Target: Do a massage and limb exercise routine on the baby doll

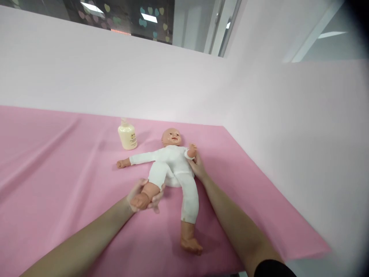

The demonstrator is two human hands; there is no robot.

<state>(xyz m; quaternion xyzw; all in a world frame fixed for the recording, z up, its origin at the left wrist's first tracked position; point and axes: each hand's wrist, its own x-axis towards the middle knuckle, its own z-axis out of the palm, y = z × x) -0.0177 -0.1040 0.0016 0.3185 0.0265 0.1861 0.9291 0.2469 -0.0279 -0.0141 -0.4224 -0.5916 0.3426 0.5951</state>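
Left hand (143, 199): closed around doll (170, 161) foot, 7 o'clock | Right hand (197, 166): grip state cannot tell, touching doll side, 3 o'clock | Bottle (127, 135): 10 o'clock, pink cloth (57, 161).

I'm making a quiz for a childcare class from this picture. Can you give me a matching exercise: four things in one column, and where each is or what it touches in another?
Things:
1. left hand
2. right hand
3. bottle
4. cloth

Places or states:
A. spread pink under everything
B. wrapped around the doll's bare foot
C. standing upright beside the doll's head
D. resting at the doll's side, by its raised arm

Pairs: 1-B, 2-D, 3-C, 4-A
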